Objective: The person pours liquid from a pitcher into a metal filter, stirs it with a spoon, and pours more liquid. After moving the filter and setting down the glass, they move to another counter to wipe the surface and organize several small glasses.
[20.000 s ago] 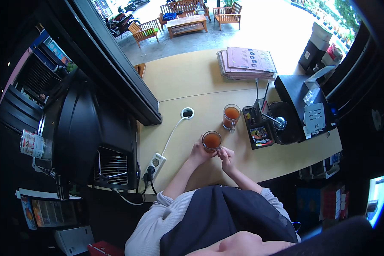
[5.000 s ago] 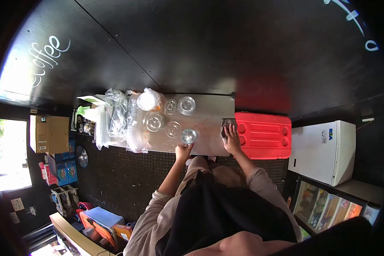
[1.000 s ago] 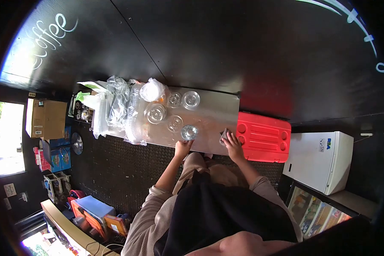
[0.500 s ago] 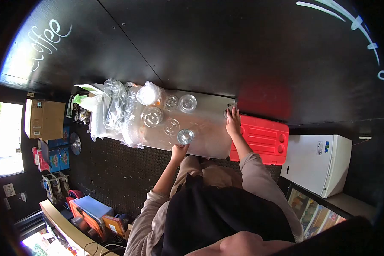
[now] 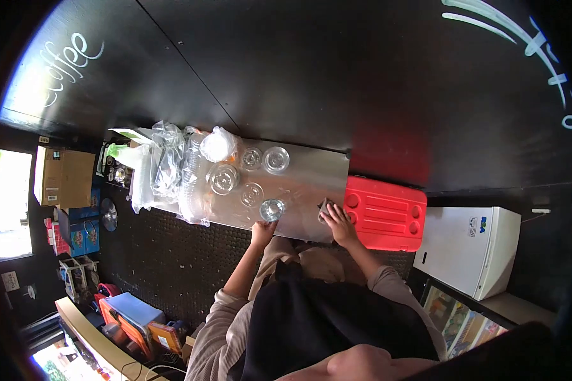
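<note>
My left hand (image 5: 262, 233) is at the near edge of the metal table (image 5: 311, 174), closed on a clear glass (image 5: 272, 209). My right hand (image 5: 339, 225) presses a dark grey-brown cloth (image 5: 325, 209) onto the table's right end, its fingers over it. Left of the held glass stand several more clear glass vessels: a small one (image 5: 251, 195) close by, a wide one (image 5: 224, 179), and two farther back, one small (image 5: 251, 159) and one larger (image 5: 276, 160).
Stacked clear plastic cups (image 5: 194, 190) and a white plastic-wrapped bundle (image 5: 218, 145) crowd the table's left part. A red cooler lid (image 5: 388, 214) adjoins its right end, with a white fridge (image 5: 461, 251) beyond. A black wall (image 5: 299, 76) rises behind.
My right hand has swept the cloth from the far right corner of the table toward me, to the near right side. My left hand stays at the glass.
</note>
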`<action>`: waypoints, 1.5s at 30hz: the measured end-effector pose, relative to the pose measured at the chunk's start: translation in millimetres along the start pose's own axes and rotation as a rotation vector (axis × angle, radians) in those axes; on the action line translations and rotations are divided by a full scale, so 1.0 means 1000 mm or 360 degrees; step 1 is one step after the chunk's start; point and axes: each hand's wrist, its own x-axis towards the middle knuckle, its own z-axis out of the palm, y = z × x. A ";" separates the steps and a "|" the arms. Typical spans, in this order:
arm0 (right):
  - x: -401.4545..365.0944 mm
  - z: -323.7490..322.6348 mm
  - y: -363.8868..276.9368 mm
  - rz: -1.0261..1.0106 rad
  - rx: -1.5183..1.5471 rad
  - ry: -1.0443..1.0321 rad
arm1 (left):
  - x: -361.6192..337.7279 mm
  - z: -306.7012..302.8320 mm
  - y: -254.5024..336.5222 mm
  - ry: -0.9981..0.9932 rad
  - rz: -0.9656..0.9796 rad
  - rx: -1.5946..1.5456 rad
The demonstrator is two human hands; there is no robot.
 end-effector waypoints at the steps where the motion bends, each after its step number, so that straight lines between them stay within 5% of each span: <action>1: 0.009 -0.001 0.006 0.0082 -0.0002 0.0044 | 0.000 0.000 0.002 -0.0019 0.0002 0.0005; 12: 0.151 -0.001 0.056 0.0709 -0.0165 0.0452 | -0.009 -0.008 0.024 -0.0089 -0.0215 0.0064; 27: 0.031 0.001 -0.016 -0.0120 0.0086 -0.0036 | -0.002 -0.006 0.021 -0.0084 -0.0103 0.0055; 32: 0.043 -0.011 0.021 -0.0047 0.0071 0.0055 | -0.003 -0.007 0.024 -0.0017 0.0028 0.0067; 37: 0.097 -0.001 0.038 0.0407 -0.0026 0.0345 | -0.004 -0.012 0.034 -0.0044 0.0049 0.0156; 45: 0.102 0.012 -0.022 0.0151 0.0058 0.0244 | -0.002 -0.007 0.025 -0.0018 0.0008 0.0035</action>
